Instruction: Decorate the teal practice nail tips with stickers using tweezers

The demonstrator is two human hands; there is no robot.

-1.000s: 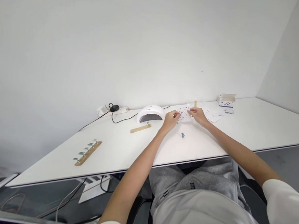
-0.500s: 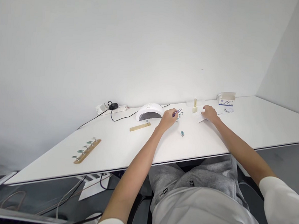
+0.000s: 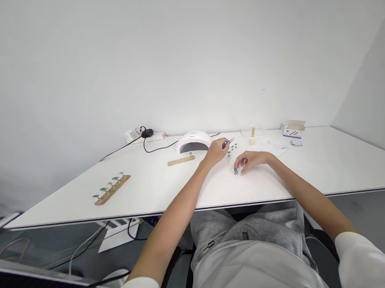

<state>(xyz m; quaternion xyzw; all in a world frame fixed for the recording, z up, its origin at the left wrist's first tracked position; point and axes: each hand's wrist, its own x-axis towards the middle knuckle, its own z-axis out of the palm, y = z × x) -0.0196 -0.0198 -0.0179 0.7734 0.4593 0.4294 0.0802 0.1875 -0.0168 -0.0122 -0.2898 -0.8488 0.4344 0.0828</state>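
My left hand is closed around purple tweezers, their tips pointing up and to the right. Fingers apart, my right hand reaches down over a teal nail tip on a small stand; its fingertips are right beside the piece, and I cannot tell whether they touch it. Several more teal nail tips on stands stand just past my left hand. A sheet of paper with small marks lies beyond my right hand.
A white nail lamp stands near the wall. Left of my hands are a wooden strip with one stand and a wooden holder with several nail tips. Behind are a polish bottle, an alcohol pad box and a power strip.
My right hand has left the paper and come nearer and to the left, over the single nail tip. My left hand stays almost in place with the tweezers.
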